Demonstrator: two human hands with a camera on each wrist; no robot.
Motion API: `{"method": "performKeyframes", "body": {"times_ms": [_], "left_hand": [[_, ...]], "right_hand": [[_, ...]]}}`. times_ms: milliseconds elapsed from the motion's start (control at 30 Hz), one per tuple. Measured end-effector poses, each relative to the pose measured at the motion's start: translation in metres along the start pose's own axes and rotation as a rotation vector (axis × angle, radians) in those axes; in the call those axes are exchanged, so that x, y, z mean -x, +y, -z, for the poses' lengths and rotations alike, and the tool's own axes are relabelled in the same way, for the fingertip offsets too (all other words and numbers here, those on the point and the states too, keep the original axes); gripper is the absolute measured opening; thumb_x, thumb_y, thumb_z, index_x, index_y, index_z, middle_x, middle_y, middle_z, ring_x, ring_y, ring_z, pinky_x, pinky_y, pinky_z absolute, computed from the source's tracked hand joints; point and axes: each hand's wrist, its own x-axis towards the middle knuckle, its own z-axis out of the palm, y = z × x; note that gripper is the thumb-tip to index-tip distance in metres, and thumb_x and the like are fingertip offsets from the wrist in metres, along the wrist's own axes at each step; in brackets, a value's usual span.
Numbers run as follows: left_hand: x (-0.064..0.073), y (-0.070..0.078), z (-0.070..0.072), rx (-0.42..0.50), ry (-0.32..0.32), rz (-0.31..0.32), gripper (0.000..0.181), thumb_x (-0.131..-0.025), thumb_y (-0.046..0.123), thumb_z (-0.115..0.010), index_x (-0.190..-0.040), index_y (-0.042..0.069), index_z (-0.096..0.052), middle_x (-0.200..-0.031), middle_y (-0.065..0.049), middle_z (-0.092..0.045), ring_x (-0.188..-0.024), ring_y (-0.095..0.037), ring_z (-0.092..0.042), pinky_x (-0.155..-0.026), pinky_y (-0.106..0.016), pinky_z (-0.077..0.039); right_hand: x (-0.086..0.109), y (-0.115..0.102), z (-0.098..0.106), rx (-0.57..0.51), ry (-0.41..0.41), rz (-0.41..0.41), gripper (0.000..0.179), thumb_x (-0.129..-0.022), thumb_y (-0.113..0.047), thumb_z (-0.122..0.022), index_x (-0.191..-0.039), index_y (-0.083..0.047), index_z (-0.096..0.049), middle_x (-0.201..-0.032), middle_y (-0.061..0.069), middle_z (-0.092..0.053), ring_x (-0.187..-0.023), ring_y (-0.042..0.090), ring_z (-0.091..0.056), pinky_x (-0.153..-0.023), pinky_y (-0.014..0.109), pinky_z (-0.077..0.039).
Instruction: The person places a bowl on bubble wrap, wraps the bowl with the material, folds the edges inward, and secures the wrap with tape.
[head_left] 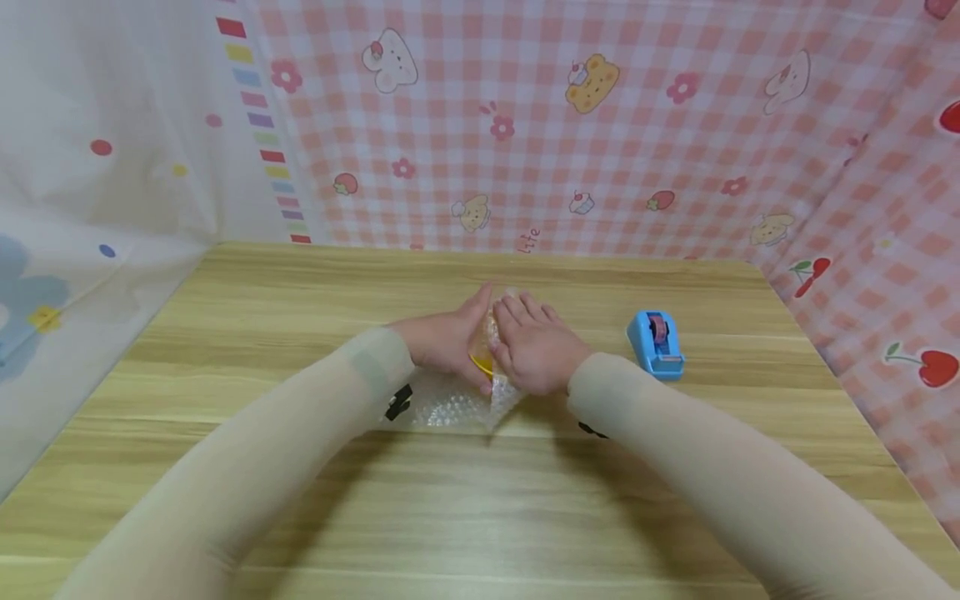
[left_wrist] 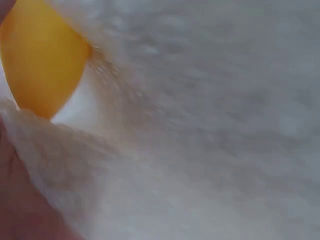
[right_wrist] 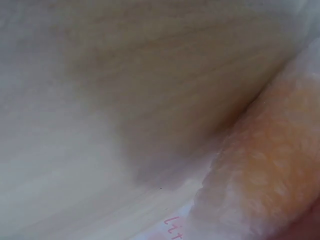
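Observation:
A smooth, rounded yellow object stands partly wrapped in clear bubble wrap at the middle of the table. Only its curved yellow side shows in the left wrist view, so its exact kind is unclear. My left hand grips it from the left, thumb and fingers spread around it. From the other side my right hand presses the wrap against it with fairly straight fingers laid together. Through the bubble wrap the yellow shows as orange in the right wrist view.
A blue tape dispenser with a pink roll stands on the wooden table, right of my right hand. Pink checked cloth hangs behind the table and on the right, with whitish cloth on the left.

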Motion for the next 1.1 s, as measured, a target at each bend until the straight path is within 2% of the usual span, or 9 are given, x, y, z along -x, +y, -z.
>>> {"method": "performKeyframes", "body": {"times_ms": [133, 267, 433, 567, 700, 933, 1033, 1100], "left_hand": [[0.009, -0.008, 0.002, -0.059, -0.028, 0.014, 0.148, -0.080, 0.052, -0.089, -0.164, 0.007, 0.024, -0.175, -0.019, 0.013, -0.164, -0.033, -0.007, -0.133, -0.043, -0.009], [0.014, -0.009, 0.005, -0.094, -0.048, 0.031, 0.137, -0.087, 0.054, -0.082, -0.165, 0.007, 0.021, -0.175, -0.017, 0.013, -0.164, -0.033, -0.004, -0.133, -0.045, -0.008], [0.015, -0.008, 0.009, -0.164, -0.062, 0.019, 0.125, -0.093, 0.050, -0.077, -0.167, 0.006, 0.013, -0.176, -0.017, 0.010, -0.164, -0.036, -0.002, -0.133, -0.047, -0.007], [0.015, -0.008, 0.010, -0.190, -0.076, 0.030, 0.122, -0.095, 0.050, -0.074, -0.167, 0.005, 0.013, -0.176, -0.017, 0.009, -0.164, -0.037, -0.001, -0.133, -0.047, -0.006], [0.017, -0.009, 0.012, -0.219, -0.070, 0.061, 0.118, -0.096, 0.052, -0.071, -0.167, 0.005, 0.010, -0.176, -0.018, 0.005, -0.164, -0.035, -0.003, -0.133, -0.047, -0.007], [0.024, -0.018, 0.016, -0.270, -0.054, 0.105, 0.095, -0.104, 0.043, -0.063, -0.169, 0.003, -0.006, -0.176, -0.018, -0.008, -0.164, -0.037, -0.010, -0.132, -0.051, -0.010], [0.025, -0.024, 0.017, -0.327, -0.050, 0.133, 0.084, -0.106, 0.041, -0.060, -0.168, 0.003, -0.018, -0.175, -0.020, -0.015, -0.163, -0.039, -0.014, -0.132, -0.053, -0.012], [0.026, -0.028, 0.017, -0.366, -0.033, 0.150, 0.077, -0.106, 0.043, -0.059, -0.165, 0.003, -0.031, -0.173, -0.021, -0.025, -0.161, -0.039, -0.025, -0.131, -0.054, -0.019]], "right_hand": [[0.000, -0.003, 0.001, -0.015, 0.007, -0.010, 0.075, -0.113, -0.050, -0.022, -0.169, -0.004, -0.009, -0.178, 0.017, -0.001, -0.165, 0.038, -0.001, -0.133, 0.057, -0.007], [-0.002, -0.006, 0.001, -0.028, 0.006, -0.019, 0.074, -0.113, -0.051, -0.022, -0.170, -0.007, -0.004, -0.178, 0.012, 0.007, -0.165, 0.034, 0.004, -0.133, 0.058, -0.006], [-0.006, -0.009, 0.004, -0.009, -0.034, -0.013, 0.072, -0.113, -0.052, -0.021, -0.170, -0.014, 0.000, -0.179, 0.007, 0.002, -0.165, 0.036, 0.003, -0.130, 0.065, -0.011], [-0.008, -0.011, 0.008, 0.008, -0.065, -0.024, 0.072, -0.113, -0.052, -0.021, -0.170, -0.013, -0.002, -0.179, 0.008, 0.000, -0.165, 0.038, 0.004, -0.131, 0.063, -0.006], [-0.010, -0.014, 0.009, 0.017, -0.059, -0.021, 0.075, -0.113, -0.053, -0.022, -0.170, -0.007, -0.005, -0.179, 0.013, 0.001, -0.165, 0.036, 0.004, -0.133, 0.056, -0.001], [-0.013, -0.016, 0.009, 0.015, -0.048, -0.020, 0.077, -0.113, -0.053, -0.023, -0.169, -0.002, -0.008, -0.178, 0.017, -0.001, -0.166, 0.033, -0.002, -0.134, 0.052, -0.004], [-0.013, -0.018, 0.009, 0.010, -0.062, -0.028, 0.077, -0.113, -0.053, -0.023, -0.169, -0.004, -0.005, -0.178, 0.016, 0.000, -0.166, 0.034, -0.002, -0.133, 0.053, -0.005], [-0.013, -0.019, 0.010, 0.001, -0.071, -0.032, 0.076, -0.113, -0.053, -0.023, -0.170, -0.007, -0.004, -0.178, 0.016, 0.002, -0.166, 0.035, -0.002, -0.133, 0.054, -0.005]]}}
